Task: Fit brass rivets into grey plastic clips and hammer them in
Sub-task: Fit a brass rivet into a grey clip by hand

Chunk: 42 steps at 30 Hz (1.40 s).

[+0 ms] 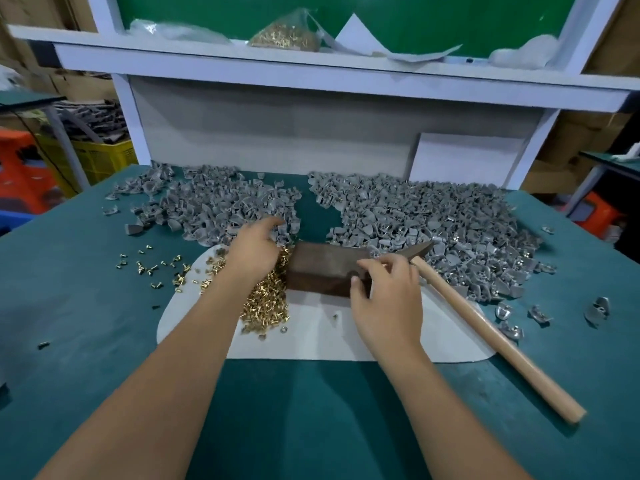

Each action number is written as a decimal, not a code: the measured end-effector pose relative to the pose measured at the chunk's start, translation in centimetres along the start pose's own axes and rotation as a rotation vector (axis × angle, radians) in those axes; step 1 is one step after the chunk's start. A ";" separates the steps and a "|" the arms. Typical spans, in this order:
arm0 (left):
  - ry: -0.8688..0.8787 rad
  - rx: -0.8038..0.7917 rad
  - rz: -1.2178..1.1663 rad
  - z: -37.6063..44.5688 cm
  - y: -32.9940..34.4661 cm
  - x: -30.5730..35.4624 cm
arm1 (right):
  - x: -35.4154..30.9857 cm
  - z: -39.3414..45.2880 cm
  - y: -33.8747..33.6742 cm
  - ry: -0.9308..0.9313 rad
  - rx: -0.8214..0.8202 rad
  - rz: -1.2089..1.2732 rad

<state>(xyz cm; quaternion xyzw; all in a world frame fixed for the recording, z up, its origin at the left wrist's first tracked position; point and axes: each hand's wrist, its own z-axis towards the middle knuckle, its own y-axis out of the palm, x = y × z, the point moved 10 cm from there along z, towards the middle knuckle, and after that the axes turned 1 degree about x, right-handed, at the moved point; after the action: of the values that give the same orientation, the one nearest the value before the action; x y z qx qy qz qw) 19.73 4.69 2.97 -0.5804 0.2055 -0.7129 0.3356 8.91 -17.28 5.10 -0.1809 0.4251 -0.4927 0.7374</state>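
Left hand [254, 249] reaching into clips [221, 209] at the pile's edge, fingers loosely curled, grasp unclear; right hand [384, 296] pinching something tiny on the block [325, 271] beside the hammer [485, 327].

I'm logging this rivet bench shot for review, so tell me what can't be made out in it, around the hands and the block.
Head view only:
- Left hand: fingertips blurred over the grey plastic clips; whether it holds one, cannot tell.
- Right hand: covers the dark brown wooden block's near corner; anything under its fingers is hidden.
- Wooden-handled hammer: head partly hidden behind that hand.
- Loose brass rivets: too small to count.
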 end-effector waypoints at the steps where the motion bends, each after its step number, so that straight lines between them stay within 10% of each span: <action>1: 0.017 -0.042 0.088 0.6 0.9 0.2 | -0.6 0.0 -0.6 -0.044 0.048 -0.003; 12: 0.124 0.036 0.445 1.7 1.5 0.8 | -7.9 -2.8 0.8 -0.470 -0.003 0.173; 22: 0.064 0.148 0.489 0.5 -0.7 0.6 | -6.6 -2.8 2.1 -0.374 -0.152 0.203; 31: -0.013 0.318 -0.363 -5.9 -3.4 0.5 | -6.7 -2.5 2.4 -0.360 -0.144 0.141; 42: -0.012 0.140 -0.461 -6.8 -0.8 0.6 | 0.2 -0.1 1.1 0.085 -0.028 0.066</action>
<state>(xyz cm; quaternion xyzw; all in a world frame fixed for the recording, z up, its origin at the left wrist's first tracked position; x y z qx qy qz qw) 12.90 4.13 2.30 -0.5916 0.0155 -0.7796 0.2048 9.46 -16.97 4.18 -0.1561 0.4688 -0.4695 0.7318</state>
